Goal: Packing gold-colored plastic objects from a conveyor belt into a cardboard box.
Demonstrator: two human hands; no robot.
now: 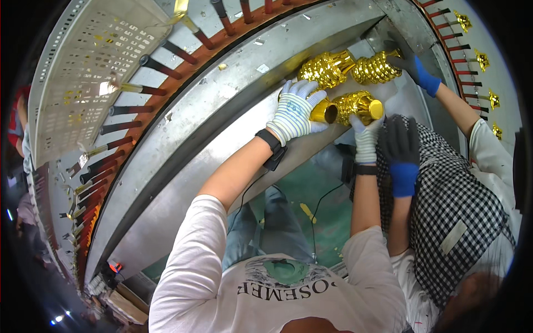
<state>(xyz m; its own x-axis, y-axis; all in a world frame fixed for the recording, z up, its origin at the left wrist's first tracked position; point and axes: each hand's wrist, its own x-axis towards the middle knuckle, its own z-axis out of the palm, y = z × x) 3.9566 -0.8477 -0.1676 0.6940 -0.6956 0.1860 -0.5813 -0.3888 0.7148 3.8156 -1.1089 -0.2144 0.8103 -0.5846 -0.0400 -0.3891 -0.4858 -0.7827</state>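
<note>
My left hand (295, 111), in a white striped glove, is closed around a shiny gold vase-shaped piece (323, 112). Its round open end points right, and the glove covers the rest. My right hand (365, 141), gloved alike, has its fingers at the flat end of a second, ribbed gold piece (353, 105) and grips it from below. The ends of these two pieces lie close together. Just beyond them rests another bulging gold piece (327, 69) on the metal worktop.
A co-worker's dark-gloved hand (413, 64) touches a further gold piece (375, 68); their other glove (401, 150) is beside my right hand. A curved orange rack (161, 83) with dark-handled rods runs along the left and far side. A perforated white basket (89, 66) stands left.
</note>
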